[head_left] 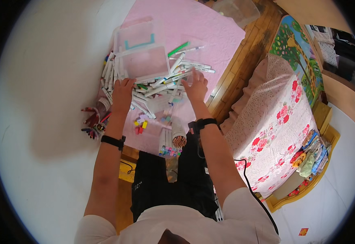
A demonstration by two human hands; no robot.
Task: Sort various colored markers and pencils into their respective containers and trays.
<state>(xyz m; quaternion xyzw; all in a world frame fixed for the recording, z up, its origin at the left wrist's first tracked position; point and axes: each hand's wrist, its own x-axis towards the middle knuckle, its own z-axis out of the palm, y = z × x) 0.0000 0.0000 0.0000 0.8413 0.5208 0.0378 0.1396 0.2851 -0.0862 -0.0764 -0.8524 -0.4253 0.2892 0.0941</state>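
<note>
A loose pile of white markers [167, 86] with coloured ends lies across the pink table. Behind the pile is a clear plastic box [147, 63] with its lid [136, 35] swung back, showing a turquoise handle [140, 42]. My left hand [123, 91] reaches the pile's left side by the box's near left corner, fingers slightly apart, nothing visibly gripped. At the right side of the pile, my right hand [195, 86] has thumb and fingers spread beside the marker ends. A green marker [179, 49] lies beyond it.
Nearer me are small coloured blocks [141, 123], a clear case of markers [169, 144] and a tub of pencils [179, 136]. Bundled pencils [94, 120] stand at the left edge. A clear bin [236, 11] sits far right; a flower-covered bed [277, 122] is right.
</note>
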